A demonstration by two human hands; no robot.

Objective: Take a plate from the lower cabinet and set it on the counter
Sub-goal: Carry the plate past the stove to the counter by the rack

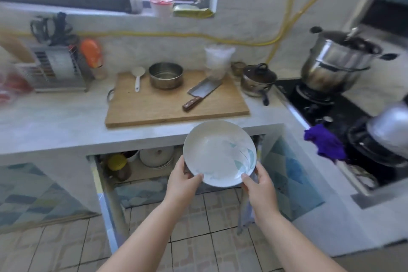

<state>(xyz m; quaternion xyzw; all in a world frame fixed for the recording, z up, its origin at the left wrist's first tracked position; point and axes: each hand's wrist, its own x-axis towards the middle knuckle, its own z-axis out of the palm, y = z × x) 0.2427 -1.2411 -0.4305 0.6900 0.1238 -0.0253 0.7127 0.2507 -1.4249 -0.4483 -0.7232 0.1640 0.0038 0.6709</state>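
Observation:
I hold a white plate [217, 150] with a pale blue leaf pattern in both hands, in front of the counter's front edge [132, 139]. My left hand [182, 180] grips its lower left rim and my right hand [258, 181] grips its lower right rim. The plate is tilted toward me and hangs in the air, level with the counter edge, above the open lower cabinet [141, 168]. Inside the cabinet stand a white lidded pot [155, 155] and a yellow-capped jar [118, 164].
A wooden cutting board [154, 106] on the counter carries a steel pot [166, 77], a white spoon [138, 77] and a cleaver [202, 94]. A lidded pan [257, 80] stands right of it. The stove [326, 106] with a tall pot is at right; a purple cloth [323, 142] hangs there.

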